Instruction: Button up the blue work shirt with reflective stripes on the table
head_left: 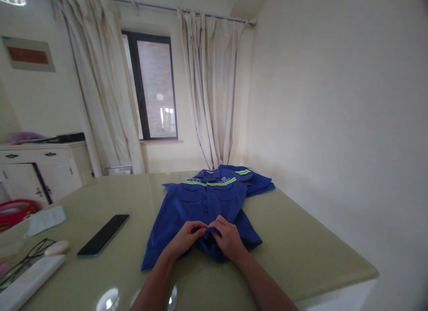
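Observation:
A blue work shirt (192, 206) with a yellow-green reflective stripe across its chest lies front up on the table, collar at the far end. My left hand (189, 235) and my right hand (227, 237) meet at the middle of its front, near the hem. Both pinch the cloth between thumb and fingers, and the fabric there is lifted and bunched. Whether a button sits between the fingertips is too small to make out. Behind the shirt's right shoulder lies another blue garment (261, 184) with a similar stripe.
On the pale green tabletop (301, 244), a dark phone (103, 235) lies to the left. Further left are glasses (33, 255), a white oblong object (31, 282), a computer mouse (56, 247) and a pale cloth or paper (47, 220). A wall (334, 124) borders the table's right side.

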### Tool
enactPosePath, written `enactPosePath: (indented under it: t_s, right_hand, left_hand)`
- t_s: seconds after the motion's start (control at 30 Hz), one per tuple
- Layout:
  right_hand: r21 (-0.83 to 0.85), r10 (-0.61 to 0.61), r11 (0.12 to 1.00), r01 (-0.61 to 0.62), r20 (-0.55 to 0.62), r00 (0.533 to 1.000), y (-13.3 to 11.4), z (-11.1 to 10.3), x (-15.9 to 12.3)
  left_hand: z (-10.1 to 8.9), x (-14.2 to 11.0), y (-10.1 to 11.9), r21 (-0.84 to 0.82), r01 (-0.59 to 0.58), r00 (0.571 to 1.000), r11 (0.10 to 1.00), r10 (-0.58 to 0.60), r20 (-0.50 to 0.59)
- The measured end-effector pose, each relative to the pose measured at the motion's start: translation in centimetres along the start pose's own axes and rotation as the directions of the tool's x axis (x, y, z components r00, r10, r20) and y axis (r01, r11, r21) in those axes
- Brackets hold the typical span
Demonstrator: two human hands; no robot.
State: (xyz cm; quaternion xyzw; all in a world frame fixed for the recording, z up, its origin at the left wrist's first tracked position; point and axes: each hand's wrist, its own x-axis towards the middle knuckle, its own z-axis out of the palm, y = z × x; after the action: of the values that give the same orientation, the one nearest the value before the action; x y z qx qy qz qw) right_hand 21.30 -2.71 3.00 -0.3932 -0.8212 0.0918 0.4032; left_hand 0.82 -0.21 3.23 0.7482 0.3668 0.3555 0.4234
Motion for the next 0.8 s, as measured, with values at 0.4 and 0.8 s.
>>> enactPosePath:
  t_s: [0.4, 0.8]
  right_hand:
    - [0.194, 0.076, 0.979, -0.060, -0.076, 0.994, -0.7, -0.8, 0.0]
    - [0.144, 0.166, 0.980, -0.138, -0.200, 0.966, 0.3, -1.4, 0.4]
  left_hand:
    - [0.1, -0.2, 0.2, -0.166, 0.056, 0.997, 0.985, -0.063, -0.041]
    - [0.9, -0.2, -1.1, 0.411, 0.070, 0.958, 0.909, 0.053, -0.281]
